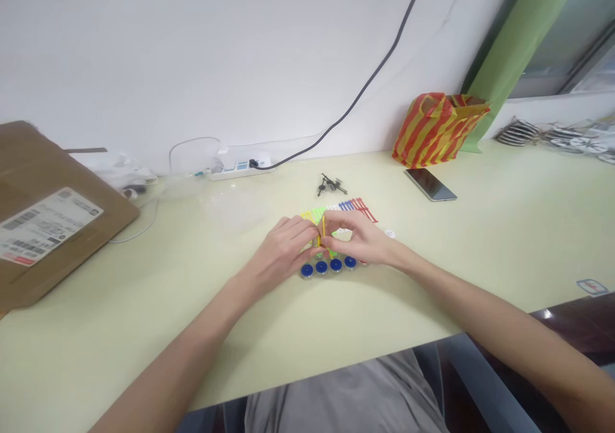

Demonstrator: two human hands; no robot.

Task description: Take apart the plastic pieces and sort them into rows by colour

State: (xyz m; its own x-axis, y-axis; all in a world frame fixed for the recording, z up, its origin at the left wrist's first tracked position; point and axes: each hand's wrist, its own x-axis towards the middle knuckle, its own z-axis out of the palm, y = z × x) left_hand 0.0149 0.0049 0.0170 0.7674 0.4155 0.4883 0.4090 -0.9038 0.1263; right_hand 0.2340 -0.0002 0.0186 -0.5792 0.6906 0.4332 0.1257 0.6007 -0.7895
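Head view: the left hand (281,253) and right hand (360,237) meet, their fingertips (313,227) pinched together on a thin yellow plastic strip (323,234). A row of blue-capped discs (328,266) sits just below the fingers; colored plastic combs (354,207) lie just beyond them.

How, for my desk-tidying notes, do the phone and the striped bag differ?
The phone is flat and rigid with a dark screen, while the bag is soft and crumpled with red and yellow stripes. The phone lies flat on the desk, while the bag stands bunched against the wall. The bag looks bulkier than the phone. Both rest on the desk.
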